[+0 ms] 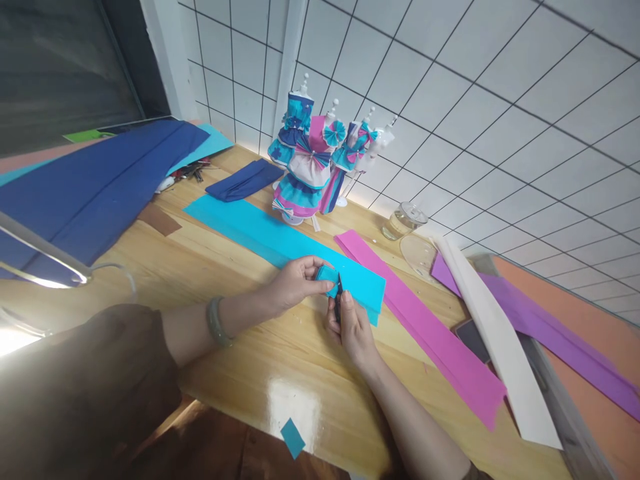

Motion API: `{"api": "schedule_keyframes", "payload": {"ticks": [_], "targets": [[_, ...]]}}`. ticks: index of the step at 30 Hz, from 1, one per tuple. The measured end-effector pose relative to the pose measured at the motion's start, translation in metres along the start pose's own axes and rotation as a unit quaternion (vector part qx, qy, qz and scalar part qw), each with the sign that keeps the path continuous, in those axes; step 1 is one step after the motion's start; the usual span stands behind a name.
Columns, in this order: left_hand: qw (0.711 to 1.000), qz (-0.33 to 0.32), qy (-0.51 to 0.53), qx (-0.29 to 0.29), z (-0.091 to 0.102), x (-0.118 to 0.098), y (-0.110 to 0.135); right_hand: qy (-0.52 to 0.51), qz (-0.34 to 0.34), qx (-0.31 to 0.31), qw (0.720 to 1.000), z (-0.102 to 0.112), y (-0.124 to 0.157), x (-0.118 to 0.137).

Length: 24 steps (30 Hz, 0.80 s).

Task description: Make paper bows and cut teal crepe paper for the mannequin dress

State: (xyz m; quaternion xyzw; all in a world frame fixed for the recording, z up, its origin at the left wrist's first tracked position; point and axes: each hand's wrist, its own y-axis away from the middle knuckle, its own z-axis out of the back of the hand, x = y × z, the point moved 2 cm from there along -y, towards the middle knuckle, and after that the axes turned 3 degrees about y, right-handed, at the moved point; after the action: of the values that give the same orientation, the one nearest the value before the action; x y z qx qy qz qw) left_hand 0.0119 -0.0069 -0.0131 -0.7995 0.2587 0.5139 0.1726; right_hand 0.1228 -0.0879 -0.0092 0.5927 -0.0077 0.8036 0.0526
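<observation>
My left hand [297, 283] pinches a small folded piece of turquoise fabric [327, 275] above the wooden table [240, 293]. My right hand [353, 327] is closed round a thin dark tool [339, 293], its tip against the folded piece. Both hands hover over the near end of a long turquoise fabric strip [280, 241]. A green bangle [216, 321] sits on my left wrist.
Several small mannequins in blue, pink and white dresses [313, 160] stand by the tiled wall. Magenta strip [425, 327], white strip [495, 333] and purple strip [560, 333] lie to the right. Navy cloth [90, 187] covers the left. A glass jar [403, 221] and a turquoise scrap [293, 438] are nearby.
</observation>
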Motion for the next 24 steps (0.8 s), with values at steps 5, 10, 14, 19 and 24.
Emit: {"api": "schedule_keyframes", "payload": {"ticks": [5,10,14,19,24], "targets": [[1.0,0.004,0.022,0.006,-0.0008,-0.0011,0.0004,0.005,0.002,0.0,1.0,0.0005,0.0003,0.0002],[1.0,0.003,0.021,0.011,-0.0003,-0.0014,-0.0003,0.009,-0.001,-0.003,1.0,0.0005,0.0013,-0.0001],[1.0,-0.002,0.021,0.013,0.0,-0.0024,-0.0004,0.014,0.004,0.002,1.0,0.0009,0.0006,-0.0011],[1.0,-0.004,0.005,0.018,-0.0012,-0.0027,0.0006,0.017,0.019,0.012,1.0,0.0022,0.0004,-0.0024],[1.0,-0.003,-0.006,0.026,-0.002,-0.0026,0.0012,0.018,0.014,0.009,1.0,0.0019,0.0011,-0.0008]]}}
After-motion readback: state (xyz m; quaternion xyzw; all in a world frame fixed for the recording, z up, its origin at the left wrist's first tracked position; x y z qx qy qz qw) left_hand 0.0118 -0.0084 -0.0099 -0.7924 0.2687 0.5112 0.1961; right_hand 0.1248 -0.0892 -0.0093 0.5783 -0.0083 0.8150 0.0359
